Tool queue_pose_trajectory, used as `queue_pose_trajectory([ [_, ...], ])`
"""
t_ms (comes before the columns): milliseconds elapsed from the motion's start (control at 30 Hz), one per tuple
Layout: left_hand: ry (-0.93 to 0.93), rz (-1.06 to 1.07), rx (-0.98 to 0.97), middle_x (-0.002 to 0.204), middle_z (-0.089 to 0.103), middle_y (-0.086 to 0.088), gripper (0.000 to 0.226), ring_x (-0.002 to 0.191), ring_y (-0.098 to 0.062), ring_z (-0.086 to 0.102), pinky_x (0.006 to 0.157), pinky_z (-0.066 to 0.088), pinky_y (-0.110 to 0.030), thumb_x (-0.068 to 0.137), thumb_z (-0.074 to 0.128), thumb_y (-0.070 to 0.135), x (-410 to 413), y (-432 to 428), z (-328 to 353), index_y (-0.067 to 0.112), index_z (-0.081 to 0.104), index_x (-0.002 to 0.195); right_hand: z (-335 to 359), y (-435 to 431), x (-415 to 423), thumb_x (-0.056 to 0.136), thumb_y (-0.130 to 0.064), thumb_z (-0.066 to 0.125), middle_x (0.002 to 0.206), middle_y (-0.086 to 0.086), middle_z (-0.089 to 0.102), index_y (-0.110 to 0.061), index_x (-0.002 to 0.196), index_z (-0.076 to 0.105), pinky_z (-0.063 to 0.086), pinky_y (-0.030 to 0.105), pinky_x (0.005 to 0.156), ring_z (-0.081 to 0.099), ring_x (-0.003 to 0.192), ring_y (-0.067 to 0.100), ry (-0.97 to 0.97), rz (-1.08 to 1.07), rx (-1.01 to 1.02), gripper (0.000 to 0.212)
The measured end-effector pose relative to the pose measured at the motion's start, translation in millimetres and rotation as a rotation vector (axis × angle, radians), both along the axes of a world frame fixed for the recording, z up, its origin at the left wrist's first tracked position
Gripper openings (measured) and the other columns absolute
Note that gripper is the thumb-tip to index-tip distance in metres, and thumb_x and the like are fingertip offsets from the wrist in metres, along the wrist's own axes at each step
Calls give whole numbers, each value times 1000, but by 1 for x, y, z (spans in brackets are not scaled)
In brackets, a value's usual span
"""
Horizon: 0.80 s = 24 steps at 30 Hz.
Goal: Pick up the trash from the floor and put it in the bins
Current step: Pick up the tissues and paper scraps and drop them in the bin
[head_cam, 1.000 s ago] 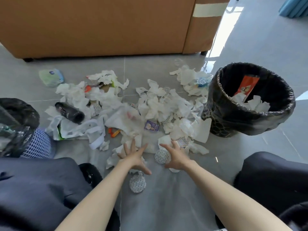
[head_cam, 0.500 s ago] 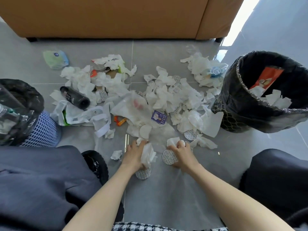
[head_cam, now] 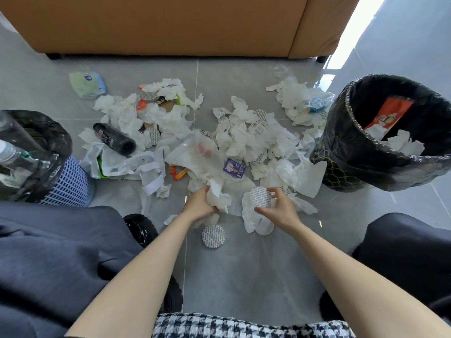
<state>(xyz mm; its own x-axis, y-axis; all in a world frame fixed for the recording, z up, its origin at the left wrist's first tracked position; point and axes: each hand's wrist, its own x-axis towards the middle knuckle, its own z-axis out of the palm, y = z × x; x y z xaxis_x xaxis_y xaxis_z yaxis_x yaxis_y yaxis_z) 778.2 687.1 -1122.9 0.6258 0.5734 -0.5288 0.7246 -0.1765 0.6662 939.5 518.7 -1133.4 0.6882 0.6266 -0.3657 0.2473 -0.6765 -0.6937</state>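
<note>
The left hand is clutching crumpled tissue; the right hand is pinching a round pad with tissue, seemingly lifted. Gathering is underway; next, both loads are needing carrying to the black bin beside the floor litter.

Crumpled soft paper tissues litter the smooth, faintly glossy grey floor tiles (both bins' black plastic liners shine crinkly).
</note>
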Motion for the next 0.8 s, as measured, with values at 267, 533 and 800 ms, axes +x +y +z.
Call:
queue_pose_trajectory([
  [267,438,-507,166,141,26,-12,83,132,-37,31,103,40,-49,74,69,27,-11,-25,-9,26,21,142,-3,-13,-2,61,-37,82,137,-1,36,-30,130,48,49,39,94,46,122,20,-46,382,-316,77],
  [533,491,-492,-39,157,-17,-8,117,143,-37,-15,115,7,-55,68,66,69,-5,-26,2,39,-14,147,-11,-2,-13,71,-48,74,138,9,33,-23,132,43,40,41,100,35,129,33,-75,-24,-253,73],
  [800,376,-341,69,146,9,-11,95,137,-38,12,111,25,-48,73,75,38,-19,-27,-24,30,16,146,-27,9,-37,66,-47,79,140,16,24,-14,133,33,41,45,98,25,129,41,-21,-35,-383,87],
])
